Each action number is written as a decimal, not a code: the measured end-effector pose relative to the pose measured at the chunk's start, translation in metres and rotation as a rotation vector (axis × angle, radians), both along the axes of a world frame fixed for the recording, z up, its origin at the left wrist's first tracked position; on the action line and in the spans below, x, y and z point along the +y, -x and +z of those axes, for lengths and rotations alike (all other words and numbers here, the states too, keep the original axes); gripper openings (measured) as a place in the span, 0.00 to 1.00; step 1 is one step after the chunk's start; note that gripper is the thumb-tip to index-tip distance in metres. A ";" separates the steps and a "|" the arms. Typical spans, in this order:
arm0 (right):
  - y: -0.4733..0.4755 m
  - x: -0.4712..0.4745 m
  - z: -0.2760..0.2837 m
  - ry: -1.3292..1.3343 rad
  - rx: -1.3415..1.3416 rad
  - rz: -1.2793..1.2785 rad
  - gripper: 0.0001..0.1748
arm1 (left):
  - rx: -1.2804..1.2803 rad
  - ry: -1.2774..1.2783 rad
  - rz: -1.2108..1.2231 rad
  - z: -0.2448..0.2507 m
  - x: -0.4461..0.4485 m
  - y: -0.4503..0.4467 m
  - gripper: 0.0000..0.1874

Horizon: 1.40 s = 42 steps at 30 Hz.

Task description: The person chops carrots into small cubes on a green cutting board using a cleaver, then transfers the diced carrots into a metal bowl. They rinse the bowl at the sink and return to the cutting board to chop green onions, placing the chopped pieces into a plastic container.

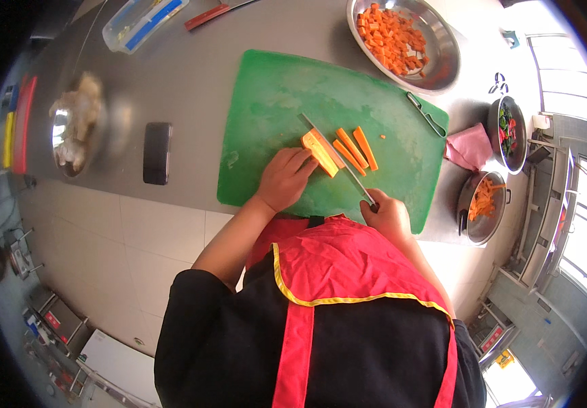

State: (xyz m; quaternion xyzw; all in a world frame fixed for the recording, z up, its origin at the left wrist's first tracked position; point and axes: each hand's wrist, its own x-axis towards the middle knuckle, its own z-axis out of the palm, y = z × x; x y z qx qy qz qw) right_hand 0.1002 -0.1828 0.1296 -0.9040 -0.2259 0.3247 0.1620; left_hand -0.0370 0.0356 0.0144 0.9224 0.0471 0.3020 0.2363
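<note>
On a green cutting board (283,92) lies a piece of carrot (320,154), its cut yellow-orange face up. My left hand (287,176) steadies it from the left with the fingertips. My right hand (387,211) grips the handle of a kitchen knife (350,176), whose blade runs up and left across the board against the right side of the carrot. Just right of the blade lie several carrot sticks (352,145). A metal-framed peeler (426,115) rests near the board's right edge.
Beyond the board stands a steel bowl (443,56) of diced carrot. At the right are a pink cloth (469,147), a pan of carrot pieces (497,219) and a pan of red and green vegetables (520,148). Leftward lie a phone (156,153), another bowl (71,166) and a plastic container (120,33).
</note>
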 end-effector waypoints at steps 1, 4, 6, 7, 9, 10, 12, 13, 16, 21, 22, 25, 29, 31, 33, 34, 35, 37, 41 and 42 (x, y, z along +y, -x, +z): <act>0.002 0.001 -0.003 -0.016 -0.018 0.014 0.19 | 0.008 -0.012 -0.010 -0.003 0.001 -0.005 0.15; 0.004 0.005 -0.010 -0.007 -0.038 0.036 0.19 | 0.023 -0.017 -0.014 -0.013 0.005 -0.020 0.15; 0.003 0.006 -0.011 0.019 -0.041 0.056 0.20 | 0.017 -0.003 -0.017 -0.019 0.006 -0.025 0.15; 0.002 0.006 -0.010 0.035 -0.043 0.067 0.20 | 0.010 0.005 -0.022 -0.022 0.006 -0.024 0.15; 0.000 0.006 -0.006 0.049 -0.039 0.088 0.20 | 0.024 0.006 -0.027 -0.025 0.007 -0.022 0.14; -0.001 0.006 -0.003 0.048 -0.032 0.095 0.20 | 0.045 0.002 -0.031 -0.026 0.007 -0.021 0.13; -0.003 0.008 0.003 0.074 -0.018 0.112 0.20 | 0.062 -0.006 -0.029 -0.028 0.007 -0.019 0.13; -0.005 0.009 0.006 0.105 -0.008 0.122 0.20 | 0.060 -0.007 -0.024 -0.028 0.007 -0.019 0.13; -0.012 0.014 0.014 0.185 0.025 0.162 0.20 | 0.061 0.022 -0.029 -0.029 0.007 -0.019 0.13; -0.025 0.017 0.022 0.221 0.058 0.205 0.21 | 0.076 0.084 -0.049 -0.027 0.010 -0.016 0.12; -0.026 0.018 0.023 0.237 0.078 0.199 0.21 | 0.065 0.093 -0.043 -0.026 0.011 -0.015 0.12; -0.028 0.019 0.025 0.265 0.110 0.200 0.21 | 0.057 0.095 -0.044 -0.024 0.012 -0.013 0.12; -0.028 0.029 0.015 0.309 0.102 0.214 0.20 | 0.076 0.107 -0.040 -0.024 0.013 -0.013 0.11; -0.023 0.041 -0.003 0.248 0.041 0.255 0.19 | 0.067 0.134 -0.043 -0.024 0.013 -0.014 0.15; -0.020 0.055 -0.025 0.187 -0.016 0.272 0.17 | 0.046 0.152 -0.037 -0.025 0.012 -0.015 0.16; -0.018 0.061 -0.036 0.151 -0.038 0.267 0.16 | 0.032 0.158 -0.037 -0.025 0.012 -0.014 0.16; -0.017 0.064 -0.042 0.078 -0.058 0.276 0.15 | 0.017 0.158 -0.032 -0.025 0.012 -0.014 0.16; -0.019 0.065 -0.047 0.057 -0.052 0.248 0.14 | -0.005 0.114 -0.031 -0.024 0.012 -0.011 0.16; -0.021 0.052 -0.028 -0.020 -0.019 0.153 0.13 | -0.082 0.078 0.005 -0.026 0.010 -0.007 0.13; -0.018 0.046 -0.020 -0.003 -0.036 0.145 0.14 | -0.047 0.068 0.018 -0.026 0.009 -0.006 0.12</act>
